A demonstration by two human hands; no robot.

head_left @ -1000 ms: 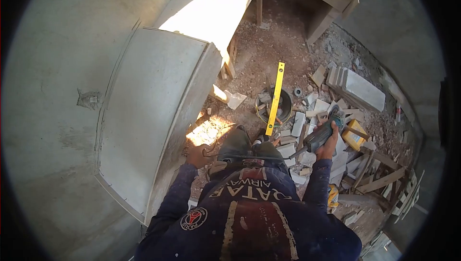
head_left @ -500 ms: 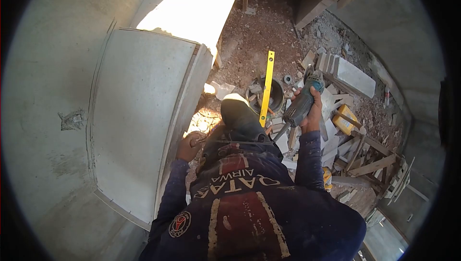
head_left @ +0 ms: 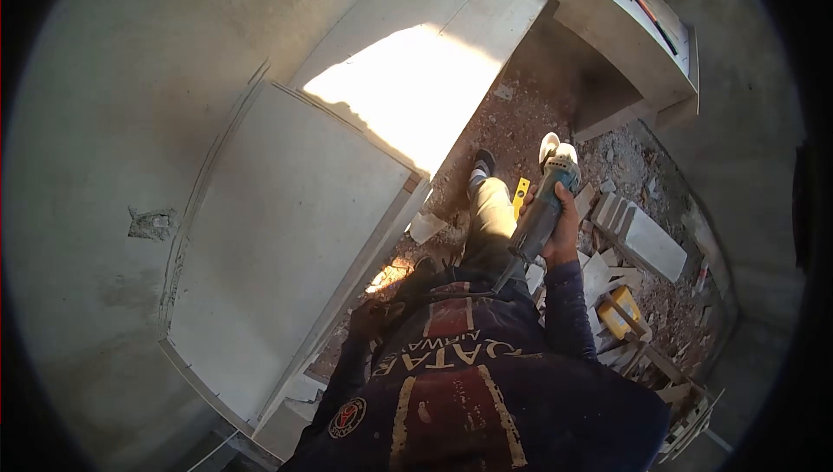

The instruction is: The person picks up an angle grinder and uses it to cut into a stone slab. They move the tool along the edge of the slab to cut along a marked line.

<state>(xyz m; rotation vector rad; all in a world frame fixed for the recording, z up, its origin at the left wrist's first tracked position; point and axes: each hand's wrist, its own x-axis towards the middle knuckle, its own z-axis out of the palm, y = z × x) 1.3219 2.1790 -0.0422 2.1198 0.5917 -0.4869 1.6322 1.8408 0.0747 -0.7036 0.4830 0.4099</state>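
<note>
Right grip (head_left: 566,227) on grinder (head_left: 538,212) (slab (head_left: 286,238) apart)

Right hand (head_left: 564,233) grips angle grinder (head_left: 545,203); left hand (head_left: 375,309) seems shadowed beside slab (head_left: 286,238).

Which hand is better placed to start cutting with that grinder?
Probably right. The right hand grips the grinder, disc end raised in front. The left sleeve hangs low beside the slab, its hand lost in shadow.

Construction site, unfinished interior: bare rendered wall (head_left: 104,125) at 9 o'clock, dirt-and-rubble floor (head_left: 521,121) at 1, cut stone blocks (head_left: 646,242) at 3, scrap timber (head_left: 685,398) at 4.
</note>
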